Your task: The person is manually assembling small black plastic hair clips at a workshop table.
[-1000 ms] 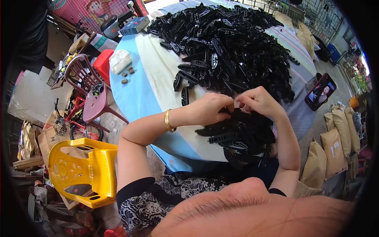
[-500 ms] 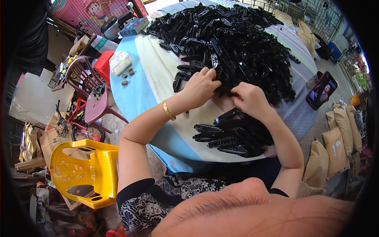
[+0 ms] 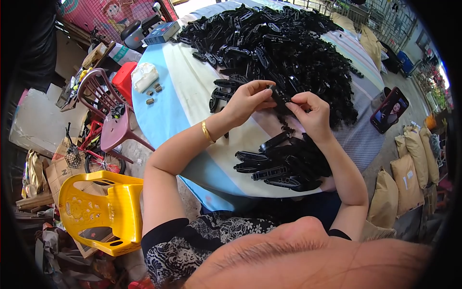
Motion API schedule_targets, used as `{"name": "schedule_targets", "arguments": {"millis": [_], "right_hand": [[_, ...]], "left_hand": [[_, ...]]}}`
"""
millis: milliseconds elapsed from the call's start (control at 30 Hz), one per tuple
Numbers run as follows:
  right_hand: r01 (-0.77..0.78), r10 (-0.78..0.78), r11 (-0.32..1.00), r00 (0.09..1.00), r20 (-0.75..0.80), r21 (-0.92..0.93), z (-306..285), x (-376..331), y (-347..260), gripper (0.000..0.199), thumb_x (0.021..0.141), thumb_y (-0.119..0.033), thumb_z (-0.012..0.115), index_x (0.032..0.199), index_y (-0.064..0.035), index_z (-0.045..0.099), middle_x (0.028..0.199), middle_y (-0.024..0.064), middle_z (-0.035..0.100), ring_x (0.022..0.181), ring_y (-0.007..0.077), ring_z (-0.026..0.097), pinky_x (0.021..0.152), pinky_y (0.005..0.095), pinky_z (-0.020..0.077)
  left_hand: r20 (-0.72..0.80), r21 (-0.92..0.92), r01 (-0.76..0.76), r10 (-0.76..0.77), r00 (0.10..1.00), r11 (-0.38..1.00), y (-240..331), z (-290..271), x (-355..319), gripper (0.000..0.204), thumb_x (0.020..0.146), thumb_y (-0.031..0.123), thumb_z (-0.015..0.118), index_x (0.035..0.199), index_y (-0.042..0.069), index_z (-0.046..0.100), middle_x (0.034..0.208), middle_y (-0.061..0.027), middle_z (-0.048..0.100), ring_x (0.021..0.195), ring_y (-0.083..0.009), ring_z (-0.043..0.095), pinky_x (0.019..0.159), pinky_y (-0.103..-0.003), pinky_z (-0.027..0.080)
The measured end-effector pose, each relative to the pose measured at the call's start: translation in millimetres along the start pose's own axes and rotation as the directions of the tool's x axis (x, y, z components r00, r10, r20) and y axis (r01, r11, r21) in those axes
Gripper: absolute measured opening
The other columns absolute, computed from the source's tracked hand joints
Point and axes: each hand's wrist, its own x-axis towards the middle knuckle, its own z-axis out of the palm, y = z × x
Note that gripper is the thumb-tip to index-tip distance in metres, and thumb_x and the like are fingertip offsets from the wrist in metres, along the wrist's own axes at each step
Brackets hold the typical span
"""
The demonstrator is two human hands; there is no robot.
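Both hands meet over a round table (image 3: pixel 168 111) and pinch one small black plastic part (image 3: pixel 280 98) between them. My left hand (image 3: pixel 248 99), with a gold bangle at the wrist, grips its left end. My right hand (image 3: pixel 312 113) grips its right end. Beyond the hands lies a large heap of black plastic parts (image 3: pixel 284 48). A smaller pile of the same black parts (image 3: pixel 284 164) lies near the table's front edge, under my right forearm.
A phone (image 3: pixel 390 110) with a lit screen lies at the table's right edge. A white cloth bundle (image 3: pixel 143 76) and a few small brown bits sit at the left. A yellow plastic chair (image 3: pixel 98 212) and a maroon chair (image 3: pixel 108 115) stand left of the table. Tan sacks (image 3: pixel 409 168) lean at right.
My hands went from the near pile to the big heap, then drew back a little. They now hold a single black part raised between them.
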Motion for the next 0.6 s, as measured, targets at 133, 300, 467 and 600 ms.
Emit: {"name": "schedule_targets", "arguments": {"millis": [133,300,467,600], "right_hand": [[0.131,-0.133,0.987,0.991,-0.019,-0.091,-1,0,-8,0.010,0.073,0.002,0.071,0.079,0.0007,0.063,0.075,0.0067,0.064,0.062,0.0124,0.061,0.055,0.0216,0.0498],[0.285,-0.295,0.941,0.955,-0.032,-0.182,-1,0,-11,0.010,0.073,0.003,0.071,0.080,0.0009,0.063,0.077,0.0077,0.064,0.062,0.0134,0.061,0.055,0.0220,0.0498],[0.106,-0.108,0.992,0.993,-0.035,-0.066,0,-3,-11,0.009,0.074,0.003,0.070,0.081,0.0012,0.064,0.079,0.0079,0.065,0.064,0.0140,0.062,0.057,0.0218,0.0500],[0.133,-0.133,0.990,0.991,-0.012,0.041,-2,0,-10,0.009,0.075,0.005,0.067,0.082,0.0007,0.065,0.082,0.0078,0.066,0.069,0.0154,0.063,0.059,0.0222,0.0505]], "left_hand": [[0.095,-0.004,0.008,-0.008,0.995,1.000,-10,-9,1,0.033,0.086,0.003,0.061,0.117,0.001,0.052,0.106,-0.0069,0.060,0.096,-0.0147,0.060,0.087,-0.029,0.051],[0.044,-0.073,0.049,-0.046,0.998,0.996,-14,-7,2,0.032,0.085,0.002,0.063,0.115,0.003,0.054,0.102,-0.0057,0.061,0.089,-0.0148,0.062,0.082,-0.028,0.053],[-0.019,-0.047,0.030,-0.030,0.999,0.998,-7,-1,0,0.024,0.089,0.010,0.060,0.111,0.005,0.055,0.096,-0.0048,0.061,0.090,-0.0163,0.062,0.080,-0.030,0.054],[-0.033,-0.219,0.007,-0.014,0.999,0.976,-7,-2,5,0.026,0.092,0.017,0.056,0.115,0.006,0.052,0.095,-0.0038,0.060,0.086,-0.0154,0.062,0.081,-0.034,0.053]]}}
